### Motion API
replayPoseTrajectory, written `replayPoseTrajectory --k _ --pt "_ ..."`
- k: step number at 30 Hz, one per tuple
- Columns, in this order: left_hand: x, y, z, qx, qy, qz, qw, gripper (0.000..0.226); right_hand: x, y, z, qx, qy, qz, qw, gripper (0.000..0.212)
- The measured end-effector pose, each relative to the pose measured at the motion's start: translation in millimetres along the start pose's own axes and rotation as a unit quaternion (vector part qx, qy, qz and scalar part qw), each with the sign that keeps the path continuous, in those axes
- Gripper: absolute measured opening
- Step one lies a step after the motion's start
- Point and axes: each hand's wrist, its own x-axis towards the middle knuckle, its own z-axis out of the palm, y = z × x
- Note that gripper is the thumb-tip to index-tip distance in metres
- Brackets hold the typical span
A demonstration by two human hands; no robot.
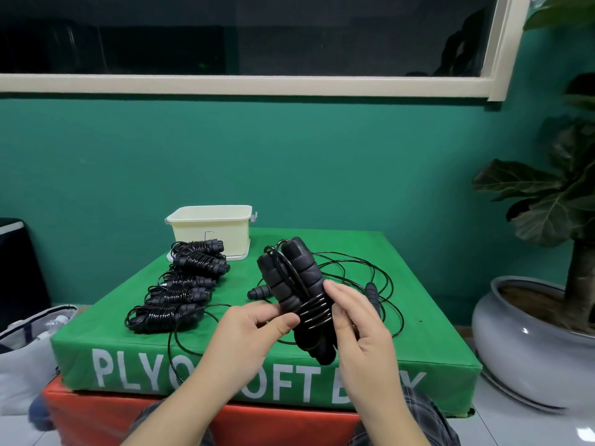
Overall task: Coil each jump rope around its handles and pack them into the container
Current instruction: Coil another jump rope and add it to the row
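Green box [225, 358] lettered "PLYO", both hands' fingers [277, 320] pinching black jump rope handles [289, 278]

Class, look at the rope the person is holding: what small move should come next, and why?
Probably another wrap: the left hand grips the paired handles, the right hand guides the cord, only a few coils are on, and loose cord lies on the green box.

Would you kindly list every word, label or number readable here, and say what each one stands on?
"PLYO" and "OFT B", then a last letter that may be "X": white letters on the front of the green box, partly hidden by the left hand and right hand.
A small dark mark on the cream container: too small to read.
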Motion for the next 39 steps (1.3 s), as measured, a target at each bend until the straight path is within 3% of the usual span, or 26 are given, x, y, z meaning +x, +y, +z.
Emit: replayPoseTrajectory --k 2,5,10,15,19,23,27,30,34,36,39 --pt "0.0 1.7 -2.6 0.001 0.007 0.014 1.0 0.029 0.9 -1.0 -0.2 -0.01 -0.043 0.031 0.999 0.037" --pt "0.6 0.3 -2.3 0.008 0.018 0.029 0.999 0.033 -0.6 -0.3 2.0 -0.069 -0.099 0.047 0.992 0.064" --pt "1.8 -3.7 3.0 0.014 0.015 0.048 0.999 0.019 1.2 10.0 -0.8 -0.179 -0.114 0.019 0.977 0.095" --pt "2.0 4.8 5.2 -0.032 -0.006 0.039 0.999 0.026 1.1 9.1 -2.3 -0.179 -0.048 -0.042 0.982 0.074" --pt "2.3 7.0 3.5 -0.089 -0.026 0.022 0.995 0.04 -0.9 5.9 -3.3 -0.105 -0.031 0.016 0.994 0.056" --pt "2.2 2.9 3.7 -0.133 -0.054 0.019 0.989 0.014 -2.2 3.5 -5.9 -0.083 -0.033 0.047 0.995 0.058" --pt "1.1 -5.2 8.9 -0.206 -0.055 -0.016 0.977 0.023 -1.6 3.5 -8.2 -0.043 -0.033 0.062 0.997 0.051" --pt "2.4 -5.5 12.6 -0.244 -0.029 -0.038 0.968 0.015 -3.5 -2.3 -6.0 0.026 -0.044 0.068 0.996 0.051" --pt "4.4 -5.2 12.9 -0.302 -0.045 -0.07 0.95 0.035 -6.6 -8.1 -1.6 0.071 -0.067 0.066 0.993 0.051" --pt "1.7 -5.9 11.2 -0.275 -0.09 -0.068 0.955 0.057 -5.8 -6.2 -1.8 0.094 -0.076 0.068 0.99 0.05" --pt "-0.9 -8.3 8.1 -0.17 -0.088 -0.065 0.979 0.048 -2.2 -6.2 -2.5 0.1 -0.09 0.084 0.987 0.047"
